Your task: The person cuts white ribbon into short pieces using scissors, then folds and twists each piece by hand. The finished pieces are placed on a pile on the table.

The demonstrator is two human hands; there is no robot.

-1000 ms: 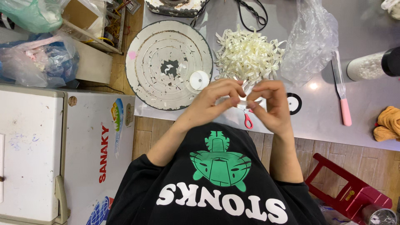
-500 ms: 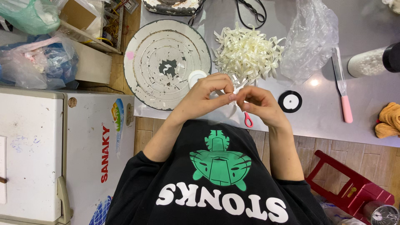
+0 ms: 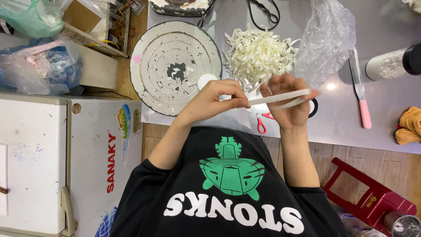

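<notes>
My left hand [image 3: 215,98] pinches one end of a thin cream ribbon strip [image 3: 280,97] between thumb and fingers. My right hand [image 3: 287,105] holds the other end, where the strip is folded back into a long loop past my fingertips. Both hands hover over the grey table's near edge [image 3: 351,131]. Just beyond them lies a pile of cut cream ribbon pieces [image 3: 258,55]. Red-handled scissors [image 3: 263,123] lie under my hands, partly hidden.
A round, worn white turntable [image 3: 175,66] sits at the left, a small white roll [image 3: 205,81] at its rim. A clear plastic bag [image 3: 329,39], pink-handled spatula [image 3: 362,96], black-capped bottle [image 3: 390,63], black tape ring [image 3: 314,109], orange cloth [image 3: 410,125]. A red stool [image 3: 372,193] and a white freezer [image 3: 44,162] stand by the table.
My hands were close together working the ribbon; now they have drawn apart, the right hand moving rightward, stretching the strip out between them.
</notes>
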